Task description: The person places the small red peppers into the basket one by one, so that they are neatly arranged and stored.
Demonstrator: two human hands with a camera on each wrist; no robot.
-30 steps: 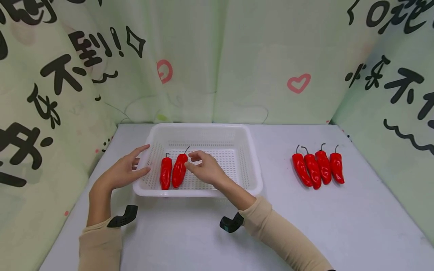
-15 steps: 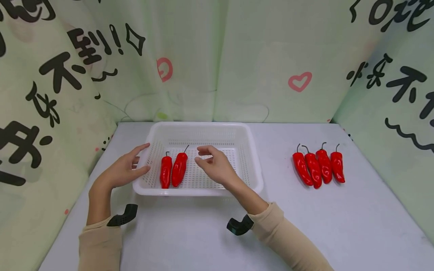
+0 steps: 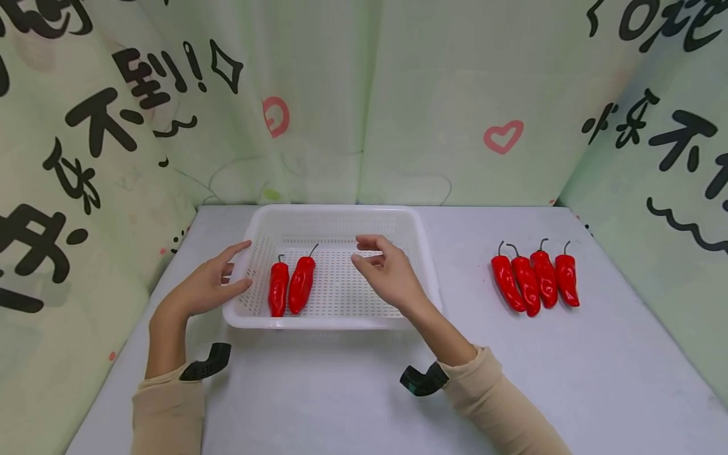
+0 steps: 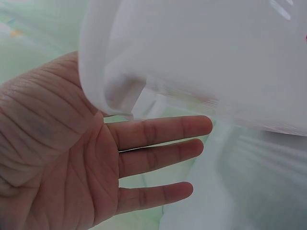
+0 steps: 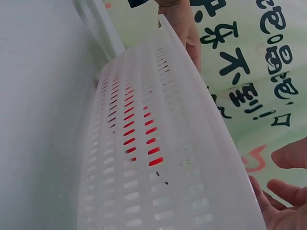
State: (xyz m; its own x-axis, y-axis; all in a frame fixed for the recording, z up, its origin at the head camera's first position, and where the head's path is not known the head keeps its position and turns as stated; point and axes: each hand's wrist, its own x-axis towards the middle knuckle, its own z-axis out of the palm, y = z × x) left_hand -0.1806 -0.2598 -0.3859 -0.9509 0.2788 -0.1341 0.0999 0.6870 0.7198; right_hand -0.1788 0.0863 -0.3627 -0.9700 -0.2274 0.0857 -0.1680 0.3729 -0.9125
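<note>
Head view shows a white plastic basket point(image 3: 330, 323), rectangular with rounded corners, its walls and floor pierced by rows of small slots. Inside, toward its left end, lie two red chili peppers point(image 3: 301, 287), glossy, plump and side by side, their thin dark stems pointing to the far wall; the left one is nearly straight, the right one leans slightly. From the right wrist, their red shows in patches through the slotted wall.

At the basket's left end is the left hand point(image 3: 209, 284), index finger and thumb spread wide at the rim; the left wrist view shows its other three fingers straight, outside the wall. Over the right half of the basket hangs the right hand point(image 3: 392, 272), empty, with a moderate gap between thumb and forefinger.

Well to the right, on the white counter point(image 3: 318, 398), lie four loose chilies point(image 3: 526, 285) in a close row, wrinkled and shiny, stems away from the person. Beige sleeves point(image 3: 169, 414) cover the forearms, with a black device point(image 3: 207, 362) at each cuff. Behind everything hangs a pale green curtain point(image 3: 421, 82) printed with black characters and pink hearts.
</note>
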